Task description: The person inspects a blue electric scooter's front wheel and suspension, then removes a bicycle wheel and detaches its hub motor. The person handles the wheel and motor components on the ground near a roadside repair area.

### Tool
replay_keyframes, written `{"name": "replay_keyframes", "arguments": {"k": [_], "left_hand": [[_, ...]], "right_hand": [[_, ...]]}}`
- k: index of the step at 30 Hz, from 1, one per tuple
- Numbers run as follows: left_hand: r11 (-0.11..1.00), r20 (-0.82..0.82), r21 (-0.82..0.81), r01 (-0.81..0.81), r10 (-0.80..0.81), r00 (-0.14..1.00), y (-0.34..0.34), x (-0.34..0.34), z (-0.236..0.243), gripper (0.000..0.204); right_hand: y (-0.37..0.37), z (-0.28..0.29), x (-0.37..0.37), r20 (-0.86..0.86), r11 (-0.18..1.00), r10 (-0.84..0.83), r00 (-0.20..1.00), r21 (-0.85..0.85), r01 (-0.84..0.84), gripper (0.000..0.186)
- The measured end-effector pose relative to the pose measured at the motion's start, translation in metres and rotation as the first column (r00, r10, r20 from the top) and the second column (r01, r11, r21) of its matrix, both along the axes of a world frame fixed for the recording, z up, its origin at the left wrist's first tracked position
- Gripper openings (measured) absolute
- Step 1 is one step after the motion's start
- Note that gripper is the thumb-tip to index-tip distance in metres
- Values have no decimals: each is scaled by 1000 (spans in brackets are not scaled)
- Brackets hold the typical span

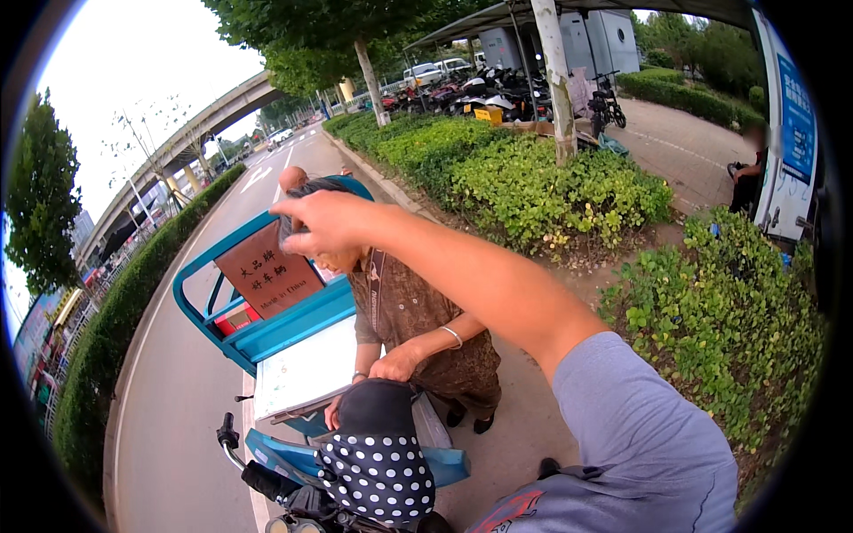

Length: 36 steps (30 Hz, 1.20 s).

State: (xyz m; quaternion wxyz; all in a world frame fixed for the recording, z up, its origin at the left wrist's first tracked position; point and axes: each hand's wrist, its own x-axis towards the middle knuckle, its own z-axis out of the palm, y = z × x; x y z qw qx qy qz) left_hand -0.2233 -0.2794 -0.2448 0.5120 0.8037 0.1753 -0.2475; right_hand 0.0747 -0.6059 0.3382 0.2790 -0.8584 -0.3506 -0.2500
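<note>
We see our right hand (333, 220) stretched out to the left at the end of a raised forearm, in line with the bowed head of a person in a brown patterned shirt (378, 298). Our fingers (293, 207) are extended, loosely curved and a little parted, with nothing visible in their grasp; we cannot tell whether they touch that head or only pass in front of it. Such a high, spread posture looks suited to pointing or gesturing rather than carrying. Our left hand is out of view, so we cannot tell what it does. The teal cargo tricycle (293, 329) stands on the road beyond and below our arm, seemingly drawn toward the roadside so that it can be reached on foot. Its white panel (306, 369) lies flat over the bed, perhaps as a cover for the load space, while a brown lettered board (267, 271) stands upright within the rear frame, probably to face onlookers. Nearest us, behind a handlebar grip (228, 435), sits a black polka-dot cover (378, 471), presumably protecting the saddle. The person leans over with both hands (398, 362) at its plain upper part, a posture that likely gives a close look. A silver bracelet (451, 336) circles one wrist, clear of the cover.
</note>
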Motion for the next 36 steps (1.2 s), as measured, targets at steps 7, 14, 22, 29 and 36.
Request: {"name": "replay_keyframes", "arguments": {"k": [7,14,22,29,36], "left_hand": [[989,-77,-13,-145,143,987,0,-69,-18,17],[949,-199,-85,-302,281,939,2,-108,-45,16],[817,71,571,-82,50,996,-60,-65,21,39],[974,315,105,201,-225,922,-119,-4,51,22],[987,241,155,33,-70,968,-206,52,219,30]], "right_hand": [[-144,-123,-11,-363,835,124,924,541,100,39],[-177,-355,-111,-760,651,427,490,634,417,29],[-166,-525,-229,-925,768,371,-77,259,586,29],[-203,-447,-154,-914,811,284,290,390,435,29],[-293,-288,-116,-869,931,302,391,358,75,26]]}}
